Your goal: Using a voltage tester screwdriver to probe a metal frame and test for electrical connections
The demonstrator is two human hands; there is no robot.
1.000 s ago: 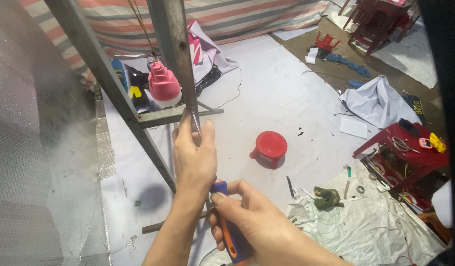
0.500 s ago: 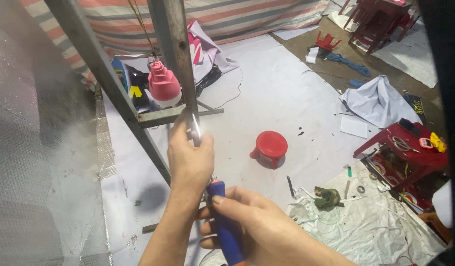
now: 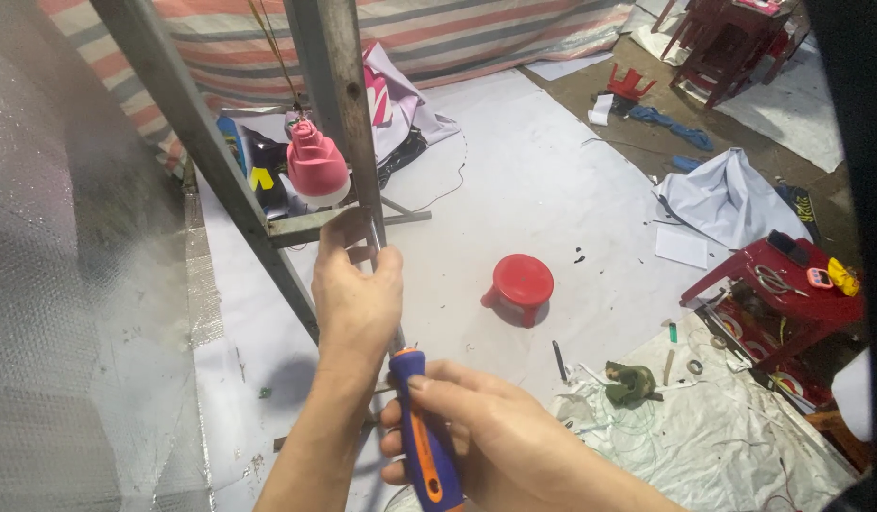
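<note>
My right hand [image 3: 486, 446] grips the blue and orange handle of a screwdriver [image 3: 421, 431] low in the view. Its metal shaft runs up through my left hand [image 3: 355, 294], whose fingers pinch the shaft close to a grey metal frame post [image 3: 339, 104]. The tip is hidden behind my left fingers, where a metal crossbar [image 3: 310, 226] meets the post. A second slanted metal bar [image 3: 206, 152] runs down to the left of my left hand.
A pink lamp bulb [image 3: 315, 166] hangs from a cord beside the post. On the white floor sheet stand a small red round stool [image 3: 521, 284] and, right, a low red table [image 3: 789, 284] with scissors and small items. Silver foil sheeting [image 3: 68, 313] covers the left.
The screwdriver handle has turned in my right hand, orange stripe now facing up. My left hand stays on the shaft at the post, barely moved.
</note>
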